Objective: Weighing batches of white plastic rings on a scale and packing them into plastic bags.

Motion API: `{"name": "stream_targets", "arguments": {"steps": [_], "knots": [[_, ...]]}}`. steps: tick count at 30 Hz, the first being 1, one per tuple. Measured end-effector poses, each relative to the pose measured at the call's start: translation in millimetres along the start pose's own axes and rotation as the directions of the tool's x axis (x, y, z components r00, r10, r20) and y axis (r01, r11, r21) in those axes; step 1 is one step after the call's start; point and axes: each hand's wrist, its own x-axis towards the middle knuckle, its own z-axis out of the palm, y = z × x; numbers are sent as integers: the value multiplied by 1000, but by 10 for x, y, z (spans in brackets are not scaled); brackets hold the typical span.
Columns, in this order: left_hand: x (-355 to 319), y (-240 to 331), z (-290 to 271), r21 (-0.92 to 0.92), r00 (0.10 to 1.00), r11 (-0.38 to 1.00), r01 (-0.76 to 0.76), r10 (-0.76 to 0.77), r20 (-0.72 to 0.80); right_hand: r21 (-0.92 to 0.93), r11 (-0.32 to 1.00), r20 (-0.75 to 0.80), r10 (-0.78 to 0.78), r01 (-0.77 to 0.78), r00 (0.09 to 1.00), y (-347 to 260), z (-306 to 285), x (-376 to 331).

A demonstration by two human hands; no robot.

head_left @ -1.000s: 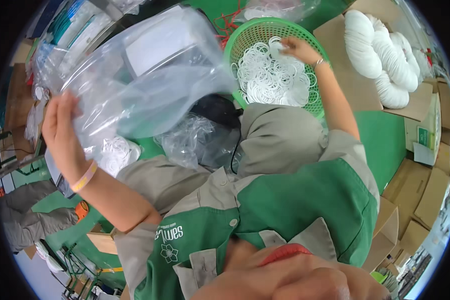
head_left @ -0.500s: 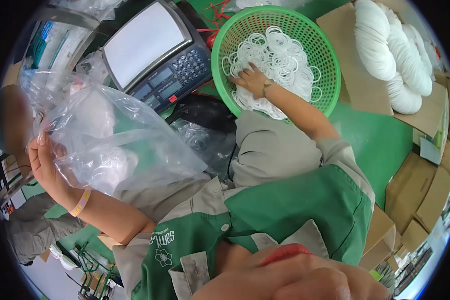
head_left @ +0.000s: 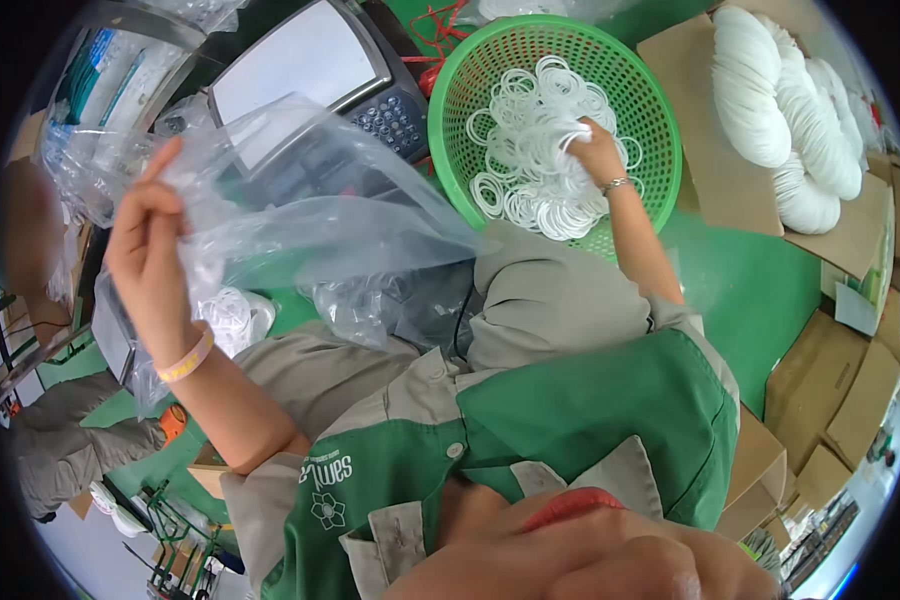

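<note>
My left hand (head_left: 154, 262) is raised at the left, its index finger pointing up and the other fingers curled at the edge of a clear plastic bag (head_left: 360, 190). The bag spreads rightward from that hand, over the lower part of the scale and toward my lap. On the right, my right hand (head_left: 599, 154) reaches into a green mesh basket (head_left: 625, 80), fingers closed on some white rings (head_left: 574, 134). Many more thin white rings (head_left: 530, 120) lie heaped around it in the basket.
Behind the bag stands a digital scale (head_left: 300, 60) with a white pan. Bundled white rings (head_left: 790, 110) rest on an open cardboard box at the upper right. White rings in plastic (head_left: 238, 318) lie below the bag. A person's grey trouser leg (head_left: 80, 450) shows at the left.
My left hand has moved up and right, drawing the bag across the scale. My right hand has shifted right within the basket, and its spread fingers have closed on rings.
</note>
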Motion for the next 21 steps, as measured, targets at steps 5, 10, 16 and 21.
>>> {"name": "stream_targets", "arguments": {"steps": [5,10,16,21], "knots": [[-24,127,293,110,982,991,71,-88,164,432,893,-148,-65,123,987,-503,-277,87],[55,58,618,-27,950,994,109,-96,297,645,706,-113,-292,294,950,-1681,-375,-190],[-26,223,842,-70,877,967,246,-191,440,407,826,248,-512,391,822,-2408,509,-732],[-112,249,798,-265,824,946,185,-3,566,451,872,561,-109,-193,820,-2168,1100,-718]]}}
